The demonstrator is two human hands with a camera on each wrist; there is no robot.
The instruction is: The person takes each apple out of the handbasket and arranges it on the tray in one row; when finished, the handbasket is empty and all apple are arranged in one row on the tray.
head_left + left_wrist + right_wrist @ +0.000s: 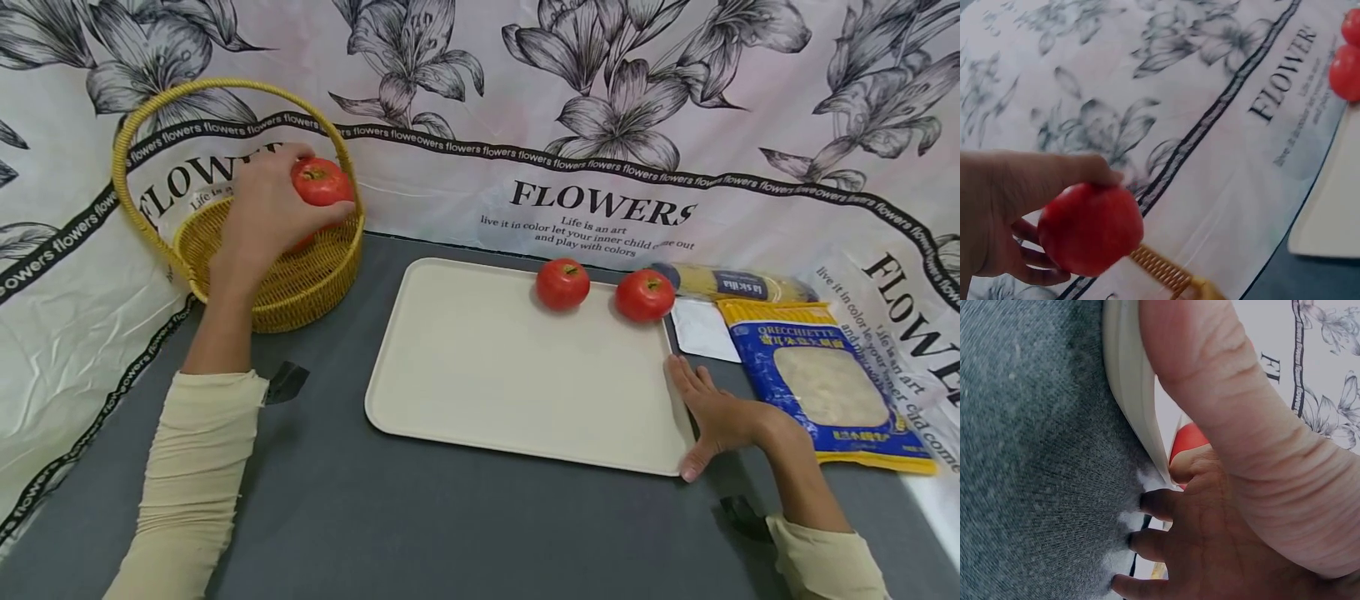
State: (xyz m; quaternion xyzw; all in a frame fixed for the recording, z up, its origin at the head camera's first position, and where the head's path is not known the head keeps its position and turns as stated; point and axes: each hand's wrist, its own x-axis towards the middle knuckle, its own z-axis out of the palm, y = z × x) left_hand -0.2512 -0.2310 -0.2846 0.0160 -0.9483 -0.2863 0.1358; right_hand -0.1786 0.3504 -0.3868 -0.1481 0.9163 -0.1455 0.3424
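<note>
My left hand [262,204] grips a red tomato [321,182] over the yellow woven basket [330,279], inside the hoop of its handle. In the left wrist view, thumb and fingers curl round that tomato [1091,229]. Another bit of red shows beneath the hand in the basket, mostly hidden. My right hand [723,421] rests with spread fingers at the right edge of a cream tray [517,375]; in the right wrist view its thumb lies over the tray's rim [1132,381]. Two tomatoes, one [562,284] beside the other [645,295], sit at the tray's back right.
Right of the tray lie a blue and yellow pasta bag [825,379], a long pack of pasta [738,283] and a white packet [705,329]. A flower-printed cloth [450,192] hangs behind the grey table [465,517].
</note>
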